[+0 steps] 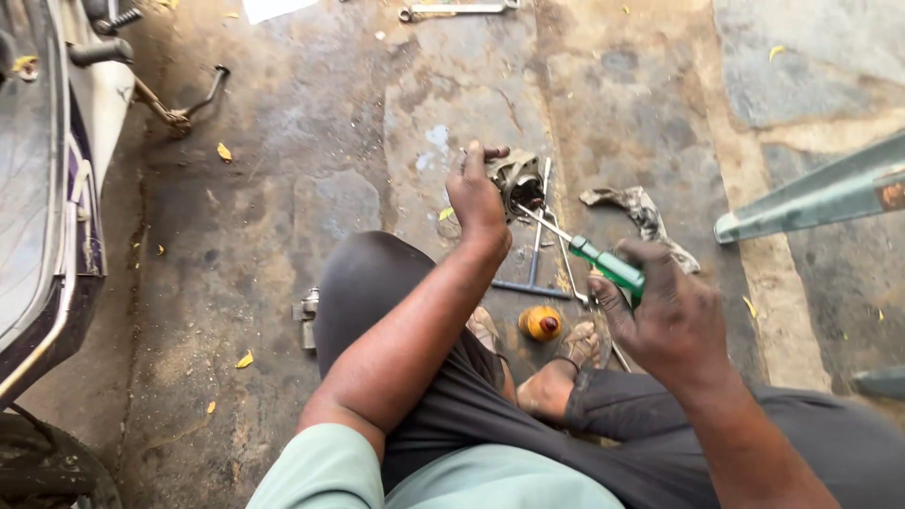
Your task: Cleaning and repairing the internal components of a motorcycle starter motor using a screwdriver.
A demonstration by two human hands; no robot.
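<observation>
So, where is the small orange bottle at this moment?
In the head view, the orange bottle stands on the concrete floor between the person's feet, below the T-shaped tool, left of the right hand.

Stained concrete floor bears a rag, spanner, yellow bottle.

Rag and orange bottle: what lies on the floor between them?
In the head view, between the rag and the orange bottle lie metal rod tools, crossed by the green-handled screwdriver in the right hand.
</observation>
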